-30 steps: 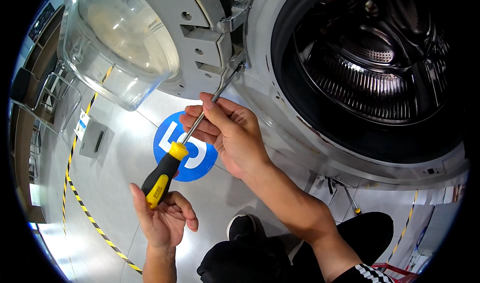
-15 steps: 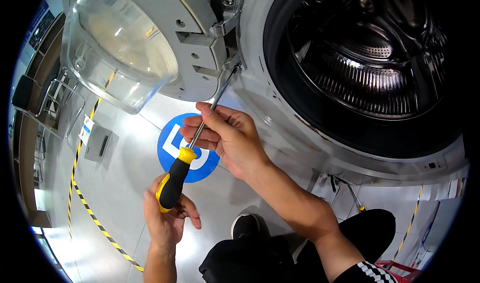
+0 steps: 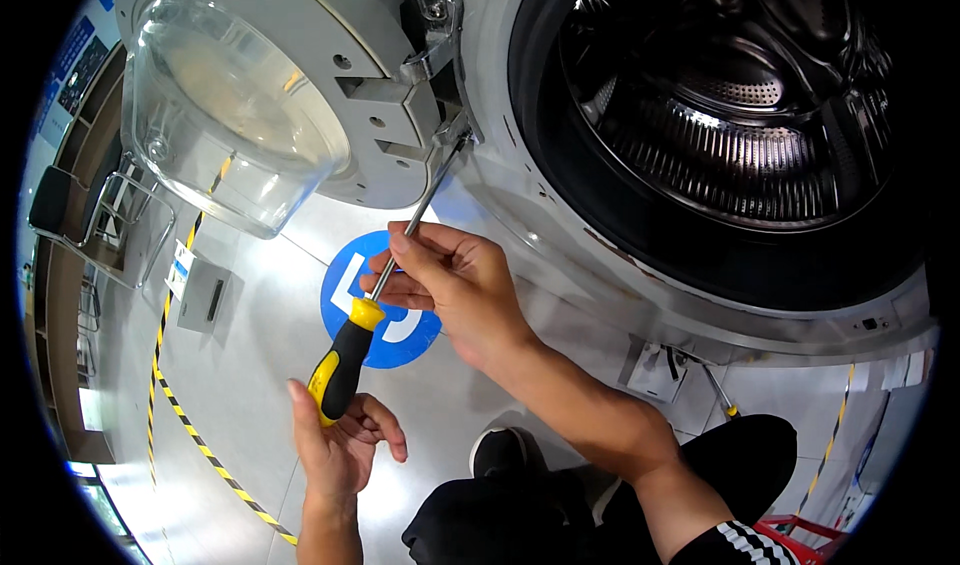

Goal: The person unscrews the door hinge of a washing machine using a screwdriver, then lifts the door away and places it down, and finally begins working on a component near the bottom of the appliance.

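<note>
Above numbered blue disc (image 3: 402, 325), right hand (image 3: 470, 290) around screwdriver shaft (image 3: 422, 205), left hand (image 3: 343, 452) loosely spread

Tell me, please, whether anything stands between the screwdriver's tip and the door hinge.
Nothing visible does: the screwdriver appears to reach the lower end of the hinge, and the right hand holds the shaft farther back.

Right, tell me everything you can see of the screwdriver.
The screwdriver has a black handle with yellow collar and inlay, rubbery-looking, and a long, shiny, metallic shaft. It slants up to the right, its tip at the lower end of the door hinge. The right hand pinches the shaft; the handle's end sits at the open left hand, contact unclear.
</note>
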`<state>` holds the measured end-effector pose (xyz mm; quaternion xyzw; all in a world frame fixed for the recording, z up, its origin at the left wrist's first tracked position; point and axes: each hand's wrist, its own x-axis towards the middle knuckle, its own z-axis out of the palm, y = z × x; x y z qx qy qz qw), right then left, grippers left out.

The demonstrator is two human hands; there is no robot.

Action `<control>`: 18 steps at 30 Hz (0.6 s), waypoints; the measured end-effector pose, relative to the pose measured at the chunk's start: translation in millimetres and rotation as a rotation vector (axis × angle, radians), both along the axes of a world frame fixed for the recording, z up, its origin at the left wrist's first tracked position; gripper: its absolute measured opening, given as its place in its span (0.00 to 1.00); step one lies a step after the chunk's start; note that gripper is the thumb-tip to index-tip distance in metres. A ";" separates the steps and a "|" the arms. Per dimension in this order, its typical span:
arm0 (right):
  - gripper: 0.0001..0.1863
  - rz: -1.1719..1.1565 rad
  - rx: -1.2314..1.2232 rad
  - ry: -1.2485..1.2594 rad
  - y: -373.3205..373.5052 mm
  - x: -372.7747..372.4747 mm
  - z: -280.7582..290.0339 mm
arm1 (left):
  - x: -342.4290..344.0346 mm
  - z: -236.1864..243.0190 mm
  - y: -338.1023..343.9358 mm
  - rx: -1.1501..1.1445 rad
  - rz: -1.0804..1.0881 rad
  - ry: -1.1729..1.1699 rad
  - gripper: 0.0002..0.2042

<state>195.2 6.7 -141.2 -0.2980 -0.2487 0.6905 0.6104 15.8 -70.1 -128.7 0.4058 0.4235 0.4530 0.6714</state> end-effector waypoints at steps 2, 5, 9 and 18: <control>0.14 0.009 -0.009 0.007 0.0 0.5 4.0 | -2.3 4.2 -1.0 -0.092 -0.015 -0.166 0.32; 0.14 0.055 -0.069 -0.055 2.2 3.1 5.4 | 13.1 18.7 2.4 0.414 0.088 0.555 0.24; 0.14 0.057 -0.073 -0.067 -0.2 5.2 4.4 | 2.2 3.1 14.5 0.917 0.008 1.148 0.30; 0.13 0.100 -0.093 -0.024 1.1 7.3 5.2 | 10.8 3.0 14.0 0.603 0.133 0.686 0.26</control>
